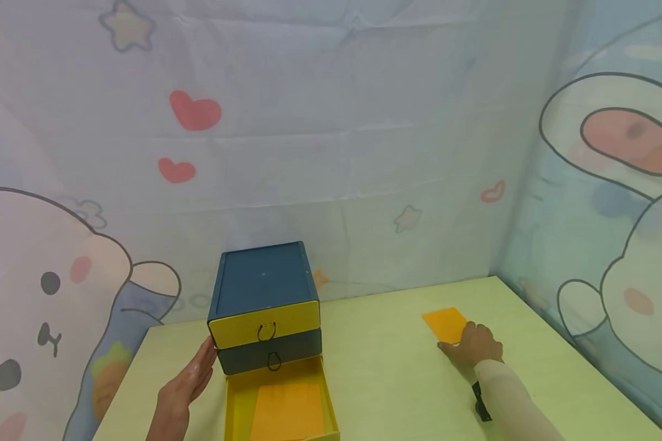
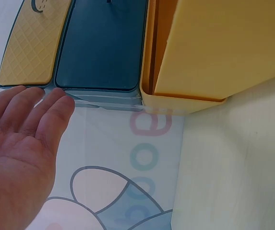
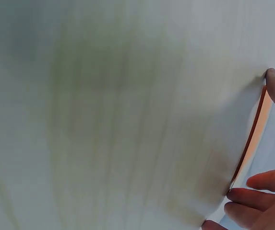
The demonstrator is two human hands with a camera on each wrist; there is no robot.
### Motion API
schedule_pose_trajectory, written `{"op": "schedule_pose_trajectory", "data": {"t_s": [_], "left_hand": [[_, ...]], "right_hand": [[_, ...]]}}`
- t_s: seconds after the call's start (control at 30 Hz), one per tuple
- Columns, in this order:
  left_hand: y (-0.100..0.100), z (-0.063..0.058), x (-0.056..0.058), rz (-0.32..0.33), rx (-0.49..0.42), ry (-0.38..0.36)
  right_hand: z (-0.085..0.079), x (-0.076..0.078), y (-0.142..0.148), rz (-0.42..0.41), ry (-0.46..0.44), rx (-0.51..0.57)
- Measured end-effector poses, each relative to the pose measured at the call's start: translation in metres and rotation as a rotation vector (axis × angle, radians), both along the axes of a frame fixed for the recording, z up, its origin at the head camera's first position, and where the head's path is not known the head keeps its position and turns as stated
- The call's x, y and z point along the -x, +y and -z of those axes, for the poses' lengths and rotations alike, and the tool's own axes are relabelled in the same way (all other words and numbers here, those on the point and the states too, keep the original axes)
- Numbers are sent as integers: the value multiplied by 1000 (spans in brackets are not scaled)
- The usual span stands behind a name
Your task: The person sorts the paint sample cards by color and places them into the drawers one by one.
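Observation:
A drawer unit (image 1: 262, 278) with a dark blue top stands at the back left of the table. Its bottom yellow drawer (image 1: 230, 407) is pulled out, with a flat orange rectangle (image 1: 288, 411) lying inside. My left hand (image 1: 183, 386) has its fingers extended, the tips against the unit's left side by the upper drawers. Over on the right, my right hand (image 1: 477, 346) holds a thin orange booklet-like rectangle (image 1: 445, 323) lying on the table. In the right wrist view the thumb and fingers are at opposite ends of its orange edge (image 3: 255, 132).
The upper yellow drawer (image 1: 295, 320) and the dark blue drawer (image 1: 303, 346) are closed, each with a dark loop pull. A printed cloth (image 1: 331, 153) hangs behind and beside the pale table (image 1: 386, 373). A black strap (image 1: 480, 401) is on the right wrist.

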State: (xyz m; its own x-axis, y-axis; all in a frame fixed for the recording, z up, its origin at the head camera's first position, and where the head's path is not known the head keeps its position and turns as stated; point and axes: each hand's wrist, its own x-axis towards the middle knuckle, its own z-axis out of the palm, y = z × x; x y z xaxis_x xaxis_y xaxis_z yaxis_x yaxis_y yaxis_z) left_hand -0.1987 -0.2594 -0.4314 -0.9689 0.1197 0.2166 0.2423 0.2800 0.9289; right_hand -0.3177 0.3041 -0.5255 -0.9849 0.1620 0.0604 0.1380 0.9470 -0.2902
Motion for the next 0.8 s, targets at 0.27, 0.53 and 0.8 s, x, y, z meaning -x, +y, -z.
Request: {"op": "schedule_pose_trajectory", "data": {"t_s": [0.27, 0.53, 0.8], "left_hand": [[1, -2, -2, -30, 9, -28], [2, -4, -4, -33, 18, -33], [1, -1, -2, -31, 15, -25]], "right_hand": [[0, 5, 2, 7, -29, 2], [-6, 2, -2, 14, -47, 54], [-13, 3, -6, 49, -91, 112]]}}
